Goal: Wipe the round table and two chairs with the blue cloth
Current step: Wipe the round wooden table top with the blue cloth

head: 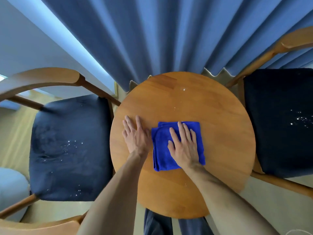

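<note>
From the head view, the folded blue cloth [177,146] lies near the middle of the round table [220,150]. The right hand [183,146] presses flat on it, grip released. The left hand [136,134] rests flat on bare wood beside the cloth, also released. Crumb-flecked chairs [71,150] [279,121] flank the table.

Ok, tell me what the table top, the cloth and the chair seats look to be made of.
Round table: wood, apparently jointed planks with visible grain, smooth satin finish with a soft sheen.
Blue cloth: soft napped fabric, likely microfibre, folded in layers under the right hand.
Chair seats: dark navy upholstery, velvet-like with brushed marks; white specks on both.
</note>
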